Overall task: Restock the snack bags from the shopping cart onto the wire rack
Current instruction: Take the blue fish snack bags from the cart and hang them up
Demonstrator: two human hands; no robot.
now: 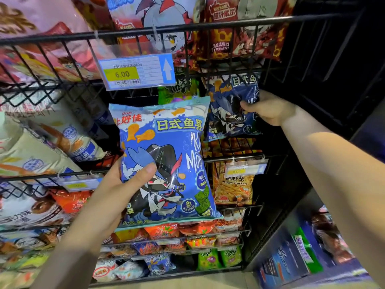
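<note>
At the dark wire rack (208,23), left grip (125,184) holds blue bag (166,142), right grip (268,109) pinches shelved bag (226,119).

bag (166,159) before rack (145,31), price tag (136,72) above

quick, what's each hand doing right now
Left hand: holding a blue snack bag.
Right hand: gripping a darker blue bag on the wire rack.

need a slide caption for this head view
Left hand holds a blue snack bag before the wire rack while right hand grips a matching bag there.
</note>
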